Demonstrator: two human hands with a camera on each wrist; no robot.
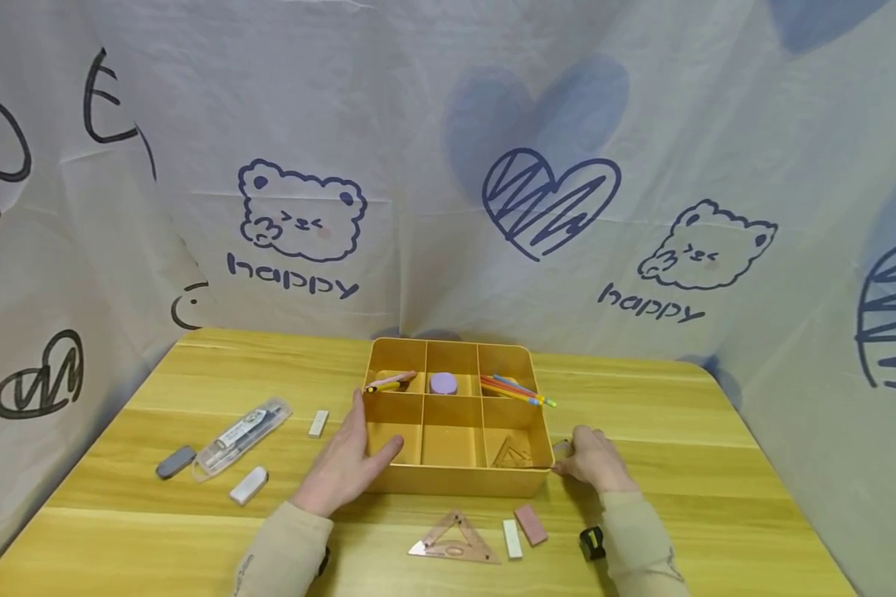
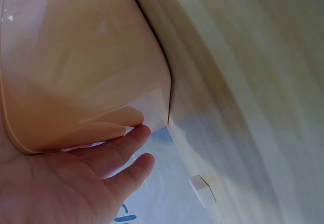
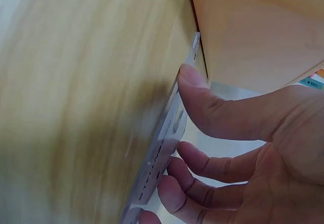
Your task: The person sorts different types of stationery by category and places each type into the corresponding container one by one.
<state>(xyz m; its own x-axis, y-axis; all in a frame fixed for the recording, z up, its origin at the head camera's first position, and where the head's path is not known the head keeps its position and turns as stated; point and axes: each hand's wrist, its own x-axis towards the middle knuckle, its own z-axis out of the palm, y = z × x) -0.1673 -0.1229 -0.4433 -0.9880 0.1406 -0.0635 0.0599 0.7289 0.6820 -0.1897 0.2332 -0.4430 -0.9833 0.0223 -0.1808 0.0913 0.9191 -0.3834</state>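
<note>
A yellow organizer box (image 1: 448, 481) with several compartments stands between the hands. My left hand (image 1: 347, 464) rests on its left wall, thumb spread over the inside, fingertips (image 2: 136, 133) along the outer face. Beside the box's right wall, my right hand (image 1: 593, 456) pinches a clear set square (image 3: 174, 118) by its edge, thumb on one side and curled fingers on the other. It stands tilted, its lower edge close to the tabletop. Inside the box lie a triangle (image 1: 513, 453), pencils (image 1: 515, 390), a purple round item (image 1: 443, 383) and pens (image 1: 390, 382).
In front of the box lie a pinkish set square (image 1: 455, 539), a white eraser (image 1: 512, 539), a pink eraser (image 1: 531, 525) and a small black item (image 1: 591, 543). Leftward are a clear pencil case (image 1: 242, 438), a grey eraser (image 1: 175, 462) and white blocks (image 1: 249, 486). A printed cloth (image 1: 418, 207) hangs behind.
</note>
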